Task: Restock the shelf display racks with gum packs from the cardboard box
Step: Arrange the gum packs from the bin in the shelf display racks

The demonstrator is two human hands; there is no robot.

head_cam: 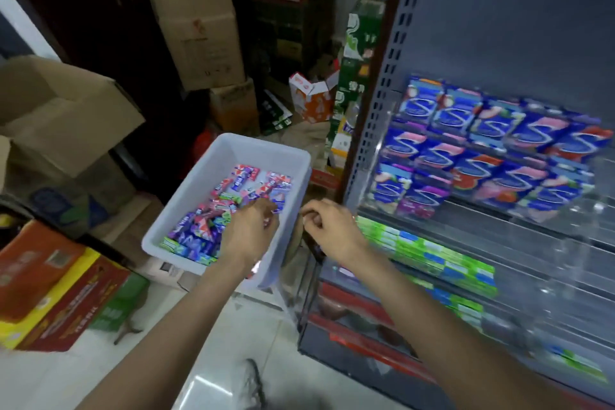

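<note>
A white plastic bin [186, 206] stands at centre, holding several loose gum packs [233, 196] in purple, red and green. My left hand [249, 230] reaches down into the bin, fingers curled on the packs at its right side; whether it grips one is blurred. Just right of the bin's rim, my right hand [329, 226] hovers with fingers curled and nothing visible in them. To the right, the clear display rack [482, 150] on the grey shelf carries rows of blue gum packs. Green gum packs [429, 256] lie in the tier below.
Open cardboard boxes [60, 110] stand at the left and taller ones [196, 20] at the back. Red and yellow cartons [50, 289] sit on the floor at lower left. The shelf's perforated upright [382, 93] rises right of the bin. Pale floor tiles [199, 343] run below.
</note>
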